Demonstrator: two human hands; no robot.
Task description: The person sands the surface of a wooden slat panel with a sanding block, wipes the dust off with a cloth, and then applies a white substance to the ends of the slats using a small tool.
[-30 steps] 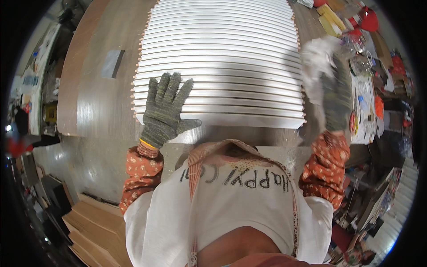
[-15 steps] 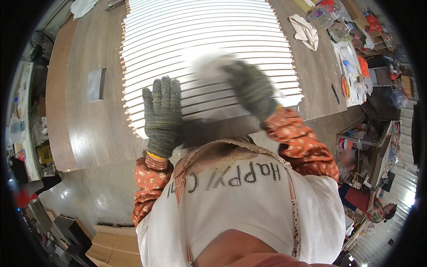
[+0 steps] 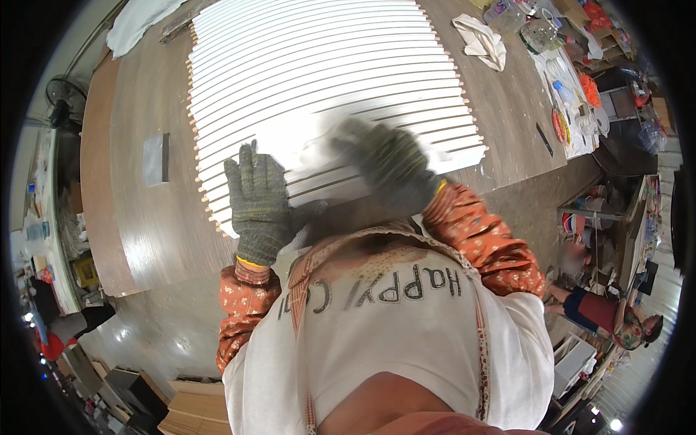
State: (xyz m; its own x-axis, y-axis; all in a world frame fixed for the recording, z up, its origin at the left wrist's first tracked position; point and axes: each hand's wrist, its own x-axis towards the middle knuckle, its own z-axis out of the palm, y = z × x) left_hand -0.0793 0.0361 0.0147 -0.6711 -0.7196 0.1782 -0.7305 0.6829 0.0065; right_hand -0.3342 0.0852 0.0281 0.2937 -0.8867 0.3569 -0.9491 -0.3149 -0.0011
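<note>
A grey block (image 3: 155, 159) lies on the counter (image 3: 123, 225), to the left of the left grip (image 3: 259, 206) and apart from it. That gloved hand is laid out flat, fingers extended, with hold of nothing, over the near left part of the white slats (image 3: 326, 80). They sit side by side in rows reaching away beyond both grips, brown tips at their ends. I'd keep that palm level and press lightly, so the rows don't slide. Right of it, the right grip (image 3: 391, 163) bends over the near rows; blur hides how closed it is. A white smear (image 3: 315, 154) shows by its fingertips, maybe fabric, but I can't tell whether it's held. Light, even passes along the slats would suit best, I think. Farther right of that grip lie a crumpled cloth (image 3: 481, 42) and a black stick (image 3: 544, 139).
</note>
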